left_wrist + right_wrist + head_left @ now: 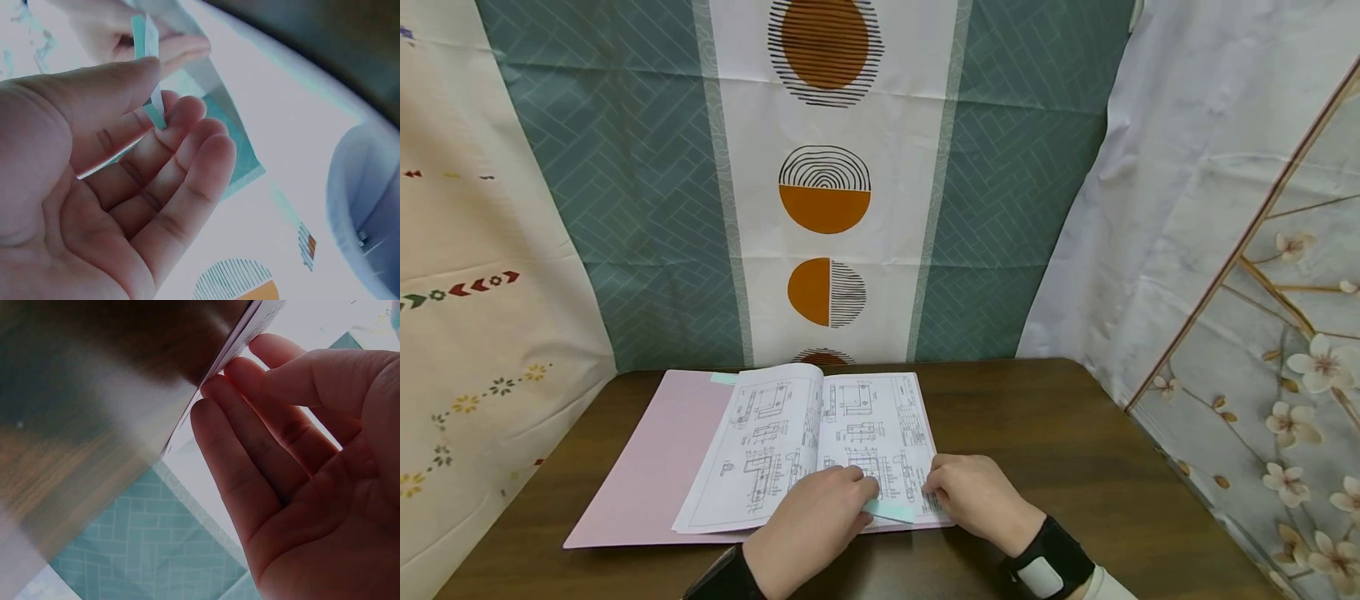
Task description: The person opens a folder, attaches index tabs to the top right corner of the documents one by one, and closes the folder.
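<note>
Patience suits this step, I'd judge: keep the green strip [891, 511] level along the foot of the right page [891, 417], and steady the paper so neither creases. The left hand [811, 521] pinches the strip between thumb and finger, over the page's lower edge; the right hand [981, 497] has its fingers loosely extended, tips against the page's side edge. Narrow and pale, the strip looks layered up close (white beside the green). Beneath it, the booklet [707, 504] lies open, its pink cover [640, 483] flat on the bench [1037, 417].
</note>
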The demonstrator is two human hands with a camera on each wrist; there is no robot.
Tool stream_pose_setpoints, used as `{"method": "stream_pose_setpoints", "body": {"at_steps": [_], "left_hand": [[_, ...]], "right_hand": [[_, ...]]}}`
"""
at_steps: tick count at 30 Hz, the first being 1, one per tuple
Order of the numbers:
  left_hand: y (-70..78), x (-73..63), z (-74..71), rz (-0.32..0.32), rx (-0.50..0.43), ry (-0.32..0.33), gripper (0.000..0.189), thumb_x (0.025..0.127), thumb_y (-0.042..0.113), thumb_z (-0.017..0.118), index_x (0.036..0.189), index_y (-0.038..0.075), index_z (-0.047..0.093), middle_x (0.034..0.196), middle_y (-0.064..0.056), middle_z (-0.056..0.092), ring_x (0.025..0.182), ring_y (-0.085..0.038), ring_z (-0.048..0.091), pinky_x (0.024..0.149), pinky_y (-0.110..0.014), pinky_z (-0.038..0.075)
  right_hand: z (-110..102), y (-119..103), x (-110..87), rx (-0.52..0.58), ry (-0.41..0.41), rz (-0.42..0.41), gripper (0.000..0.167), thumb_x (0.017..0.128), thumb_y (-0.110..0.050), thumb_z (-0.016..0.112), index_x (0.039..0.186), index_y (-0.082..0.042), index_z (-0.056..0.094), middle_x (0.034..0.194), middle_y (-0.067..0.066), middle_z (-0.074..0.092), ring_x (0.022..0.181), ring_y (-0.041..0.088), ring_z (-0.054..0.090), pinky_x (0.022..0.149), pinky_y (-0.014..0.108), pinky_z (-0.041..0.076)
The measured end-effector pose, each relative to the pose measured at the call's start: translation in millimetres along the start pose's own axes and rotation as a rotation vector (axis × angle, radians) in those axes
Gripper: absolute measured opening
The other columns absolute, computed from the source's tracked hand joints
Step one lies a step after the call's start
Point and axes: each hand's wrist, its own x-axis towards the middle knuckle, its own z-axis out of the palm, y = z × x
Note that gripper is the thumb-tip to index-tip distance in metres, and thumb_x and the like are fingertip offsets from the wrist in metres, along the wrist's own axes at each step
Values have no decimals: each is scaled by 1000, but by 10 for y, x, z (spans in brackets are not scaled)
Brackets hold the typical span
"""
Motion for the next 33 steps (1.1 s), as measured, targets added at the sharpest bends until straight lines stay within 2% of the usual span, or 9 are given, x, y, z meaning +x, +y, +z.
{"method": "stream_pose_setpoints", "body": {"at_steps": [4,13,20,24,29,33], "left_hand": [[-43,74,-24,-34,-11,36,22,88,18,95,98,16,75,87,6,68,77,-9,62,69,-29,54],[-177,117,21,-114,-57,53,21,89,15,94,99,13,76,87,4,68,76,-9,62,68,-31,55],[-192,165,8,-154,-70,96,21,89,14,94,99,12,76,86,3,69,73,-10,62,65,-33,53],[-197,175,14,-174,-91,94,21,89,12,94,100,11,76,85,3,70,73,-10,63,65,-34,53],[-208,171,44,-199,-90,107,20,90,13,93,98,11,75,84,2,71,72,-11,62,65,-34,53],[-222,183,60,-211,-95,112,21,89,13,94,100,11,76,85,2,72,71,-10,60,66,-33,54]], "right_hand": [[19,5,-11,21,9,-10,15,92,-3,85,95,-17,89,91,-8,72,70,5,52,67,27,49],[43,-34,14,-16,2,9,9,94,-9,85,96,-16,89,99,-7,77,75,6,59,72,28,54],[-77,19,40,16,-38,1,8,96,-11,85,102,-16,88,103,-4,78,77,7,59,73,30,56],[-176,47,78,39,-58,2,10,97,-11,85,107,-14,87,104,-3,79,78,9,61,74,31,57],[-288,18,177,-1,2,16,14,96,-13,87,109,-13,87,110,0,81,90,14,72,81,36,62],[-341,-43,278,28,47,-3,20,93,-19,92,112,-14,86,111,-2,81,99,16,76,84,38,64]]}}
